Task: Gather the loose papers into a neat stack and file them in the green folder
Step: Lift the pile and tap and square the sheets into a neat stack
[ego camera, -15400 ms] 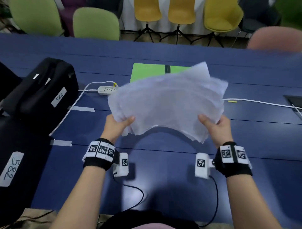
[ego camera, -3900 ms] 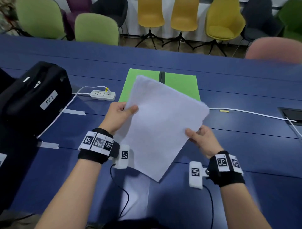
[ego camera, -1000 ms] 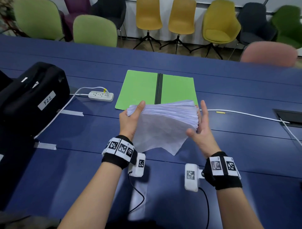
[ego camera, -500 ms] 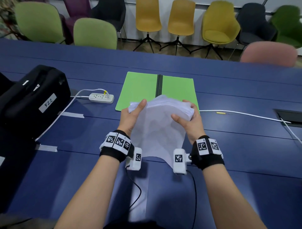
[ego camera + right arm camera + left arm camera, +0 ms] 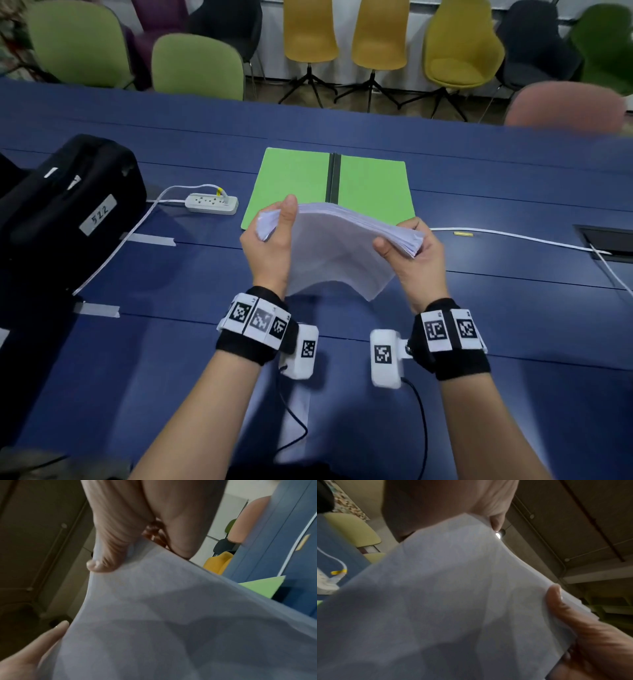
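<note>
A thick stack of white papers [image 5: 337, 245] hangs in the air above the blue table, tilted toward me, its lower edge sagging. My left hand [image 5: 274, 236] grips its left edge, thumb on the near face. My right hand [image 5: 411, 250] grips its right edge, thumb in front and fingers behind. The stack of papers [image 5: 453, 601] fills the left wrist view, and the papers [image 5: 180, 622] fill the right wrist view too. The green folder [image 5: 298, 181] lies open and flat on the table just beyond the stack, dark spine in the middle; its near edge is partly hidden by the papers.
A black case [image 5: 68, 212] labelled 522 sits at the left. A white power strip [image 5: 211, 203] with its cord lies left of the folder. A white cable [image 5: 513, 236] runs right toward a table hatch [image 5: 606, 241]. Several chairs stand beyond the far edge.
My hands have moved apart to the stack's side edges and lifted it a little. The right hand went from the stack's top middle out to the right edge.
</note>
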A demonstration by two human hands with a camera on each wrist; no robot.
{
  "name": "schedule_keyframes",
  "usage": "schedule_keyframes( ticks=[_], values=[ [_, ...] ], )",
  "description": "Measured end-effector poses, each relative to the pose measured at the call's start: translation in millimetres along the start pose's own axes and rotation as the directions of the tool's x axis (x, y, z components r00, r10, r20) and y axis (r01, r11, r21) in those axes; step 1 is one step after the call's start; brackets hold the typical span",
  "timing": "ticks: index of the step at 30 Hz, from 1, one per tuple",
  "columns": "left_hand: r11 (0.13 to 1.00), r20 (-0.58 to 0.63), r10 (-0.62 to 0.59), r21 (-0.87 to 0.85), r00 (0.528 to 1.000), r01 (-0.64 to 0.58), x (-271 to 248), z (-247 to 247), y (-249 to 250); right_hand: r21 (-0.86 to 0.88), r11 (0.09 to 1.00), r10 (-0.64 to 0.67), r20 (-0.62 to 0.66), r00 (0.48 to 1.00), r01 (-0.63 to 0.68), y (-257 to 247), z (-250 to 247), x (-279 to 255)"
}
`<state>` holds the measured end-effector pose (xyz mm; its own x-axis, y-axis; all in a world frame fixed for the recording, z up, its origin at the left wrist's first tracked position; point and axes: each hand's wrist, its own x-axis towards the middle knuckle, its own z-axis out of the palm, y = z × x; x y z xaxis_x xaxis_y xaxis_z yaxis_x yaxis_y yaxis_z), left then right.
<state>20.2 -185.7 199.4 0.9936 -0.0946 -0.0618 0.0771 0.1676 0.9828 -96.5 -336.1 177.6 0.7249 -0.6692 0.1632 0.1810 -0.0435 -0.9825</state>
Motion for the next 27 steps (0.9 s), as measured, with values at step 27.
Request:
schedule_keyframes(
  ticks=[27],
  values=[
    [0.974,0.023,-0.218,0.068,0.976,0.216,18,2,-22,-0.171,0.985,-0.079,-0.293,0.953,0.029,3,12,-11]
  ],
)
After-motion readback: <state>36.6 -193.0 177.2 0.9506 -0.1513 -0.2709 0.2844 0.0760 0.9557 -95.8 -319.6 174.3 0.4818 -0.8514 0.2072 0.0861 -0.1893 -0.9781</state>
